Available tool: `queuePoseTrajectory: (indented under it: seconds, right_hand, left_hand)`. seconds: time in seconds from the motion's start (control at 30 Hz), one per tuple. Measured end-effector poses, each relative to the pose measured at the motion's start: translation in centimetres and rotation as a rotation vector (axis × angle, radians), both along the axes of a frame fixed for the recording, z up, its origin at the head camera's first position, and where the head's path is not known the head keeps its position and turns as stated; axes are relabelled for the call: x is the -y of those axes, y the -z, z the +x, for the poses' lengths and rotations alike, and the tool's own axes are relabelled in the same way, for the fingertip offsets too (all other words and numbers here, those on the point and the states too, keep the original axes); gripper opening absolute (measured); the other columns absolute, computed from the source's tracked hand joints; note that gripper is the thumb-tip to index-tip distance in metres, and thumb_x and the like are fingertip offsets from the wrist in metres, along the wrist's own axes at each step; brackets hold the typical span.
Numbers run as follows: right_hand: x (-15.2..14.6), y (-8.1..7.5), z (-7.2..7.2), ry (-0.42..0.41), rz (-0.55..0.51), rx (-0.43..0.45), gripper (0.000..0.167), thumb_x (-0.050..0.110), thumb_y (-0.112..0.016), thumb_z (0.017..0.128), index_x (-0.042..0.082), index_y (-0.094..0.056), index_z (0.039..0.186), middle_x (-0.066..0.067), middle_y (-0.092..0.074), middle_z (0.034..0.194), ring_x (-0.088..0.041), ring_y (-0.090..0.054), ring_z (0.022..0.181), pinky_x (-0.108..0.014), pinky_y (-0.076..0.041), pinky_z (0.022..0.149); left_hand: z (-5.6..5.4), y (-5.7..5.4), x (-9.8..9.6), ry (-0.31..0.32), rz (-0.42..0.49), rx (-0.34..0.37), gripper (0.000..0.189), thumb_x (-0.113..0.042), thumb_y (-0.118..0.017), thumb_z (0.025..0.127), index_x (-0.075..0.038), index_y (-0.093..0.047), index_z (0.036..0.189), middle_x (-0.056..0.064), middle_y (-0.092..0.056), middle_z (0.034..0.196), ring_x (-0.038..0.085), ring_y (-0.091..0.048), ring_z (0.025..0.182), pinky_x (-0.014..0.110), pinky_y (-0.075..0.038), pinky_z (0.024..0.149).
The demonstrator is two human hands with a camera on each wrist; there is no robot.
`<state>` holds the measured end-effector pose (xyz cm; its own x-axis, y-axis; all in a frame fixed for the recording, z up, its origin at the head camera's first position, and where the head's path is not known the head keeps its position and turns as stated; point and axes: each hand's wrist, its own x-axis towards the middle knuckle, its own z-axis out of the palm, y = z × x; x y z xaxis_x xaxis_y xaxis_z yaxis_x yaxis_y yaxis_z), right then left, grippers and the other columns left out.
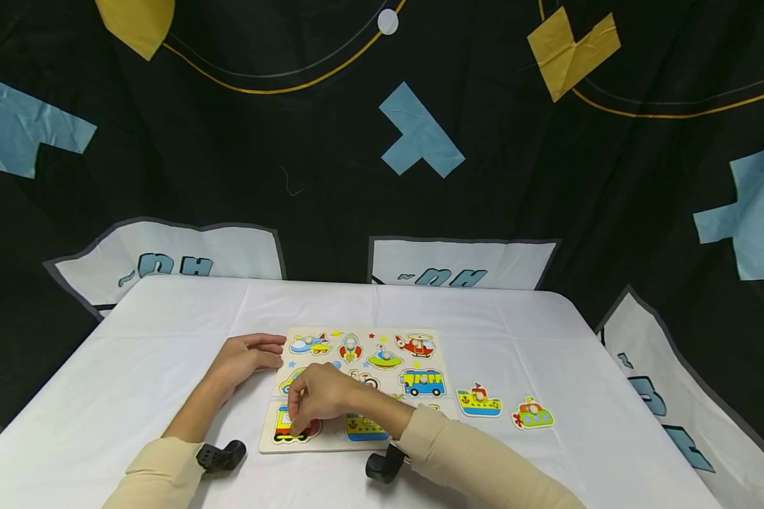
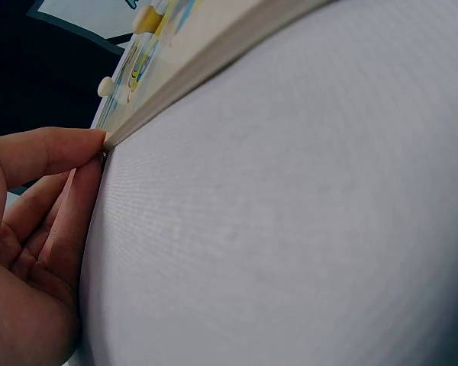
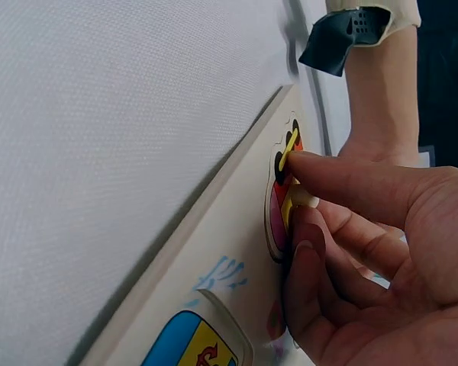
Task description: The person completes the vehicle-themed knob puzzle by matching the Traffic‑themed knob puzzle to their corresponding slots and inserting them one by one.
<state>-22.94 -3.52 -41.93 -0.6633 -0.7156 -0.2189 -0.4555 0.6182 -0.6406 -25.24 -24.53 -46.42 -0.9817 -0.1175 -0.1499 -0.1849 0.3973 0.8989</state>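
A wooden puzzle board (image 1: 331,447) with colourful vehicle pictures lies on the white table. My left hand (image 1: 243,362) is at its left edge; in the left wrist view, the thumb (image 2: 69,146) and a finger meet at the board's corner. My right hand (image 1: 325,397) reaches over the lower left part, its curled fingers around the train puzzle piece (image 1: 283,425). The right wrist view shows the thumb touching the train (image 3: 278,204), with its pale knob (image 3: 304,197) between thumb and fingers. My right hand and forearm cover part of the board's middle.
Right of the board lie a ship puzzle piece (image 1: 478,401) and a submarine puzzle piece (image 1: 532,414). Several knobbed pieces, such as a bus (image 1: 423,382) and a helicopter (image 1: 415,345), sit on the board. A dark curtain (image 1: 331,177) hangs behind the table (image 1: 484,318).
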Motion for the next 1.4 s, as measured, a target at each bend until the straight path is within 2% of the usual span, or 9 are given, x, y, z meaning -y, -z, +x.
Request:
queuePoseTrajectory:
  seconds: [0.37, 0.67, 0.83, 1.0, 1.2, 1.4]
  right_hand:
    - [-0.2, 0.1, -0.2, 0.008, -0.011, 0.031, 0.020, 0.016, -0.089, 0.073, 0.021, -0.070, 0.069, 0.004, -0.065, 0.054, -0.006, -0.055, 0.051, -0.018, -0.036, 0.057]
    - [-0.6, 0.2, -0.2, -0.016, -0.047, 0.087, 0.019, 0.013, -0.087, 0.076, 0.018, -0.069, 0.074, 0.005, -0.067, 0.056, -0.009, -0.065, 0.053, -0.016, -0.042, 0.060]
    - [-1.1, 0.2, -0.4, -0.004, -0.054, 0.078, 0.018, 0.017, -0.088, 0.075, 0.020, -0.071, 0.075, 0.007, -0.066, 0.057, -0.004, -0.058, 0.053, -0.017, -0.038, 0.057]
    - [-2.3, 0.1, -1.1, 0.028, -0.064, 0.094, 0.017, 0.019, -0.088, 0.076, 0.020, -0.072, 0.078, 0.007, -0.064, 0.058, -0.004, -0.052, 0.055, -0.019, -0.036, 0.055]
    - [-4.3, -0.2, -2.2, 0.062, -0.111, 0.095, 0.015, 0.019, -0.088, 0.076, 0.020, -0.073, 0.079, 0.007, -0.066, 0.062, -0.006, -0.055, 0.057, -0.019, -0.039, 0.056]
    - [-6.5, -0.6, -3.1, 0.111, -0.162, 0.124, 0.014, 0.017, -0.087, 0.077, 0.017, -0.073, 0.081, -0.004, -0.072, 0.069, -0.011, -0.057, 0.059, -0.022, -0.041, 0.057]
  left_hand:
    - [-0.2, 0.0, -0.1, 0.000, 0.009, 0.002, 0.048, -0.014, -0.077, 0.082, -0.006, -0.069, 0.129, 0.007, -0.075, 0.111, 0.004, -0.065, 0.093, 0.018, -0.051, 0.078]
    - [-0.1, -0.1, -0.1, 0.008, 0.000, -0.007, 0.048, -0.014, -0.077, 0.082, -0.006, -0.069, 0.129, 0.008, -0.075, 0.112, 0.004, -0.065, 0.093, 0.018, -0.051, 0.079]
    - [-0.1, 0.0, -0.1, 0.003, -0.010, -0.004, 0.048, -0.015, -0.077, 0.082, -0.007, -0.069, 0.129, 0.007, -0.076, 0.111, 0.004, -0.066, 0.094, 0.019, -0.050, 0.079]
    - [0.0, 0.0, -0.2, -0.006, -0.025, 0.011, 0.048, -0.017, -0.077, 0.082, -0.008, -0.069, 0.129, 0.007, -0.075, 0.112, 0.007, -0.066, 0.096, 0.020, -0.050, 0.080]
    - [0.1, 0.0, -0.2, -0.018, -0.012, 0.019, 0.050, -0.016, -0.078, 0.082, -0.007, -0.068, 0.130, 0.008, -0.075, 0.113, 0.008, -0.066, 0.096, 0.020, -0.051, 0.079]
    - [0.0, 0.1, -0.3, -0.024, -0.017, 0.022, 0.050, -0.017, -0.078, 0.082, -0.007, -0.068, 0.130, 0.008, -0.074, 0.113, 0.011, -0.067, 0.097, 0.022, -0.050, 0.080]
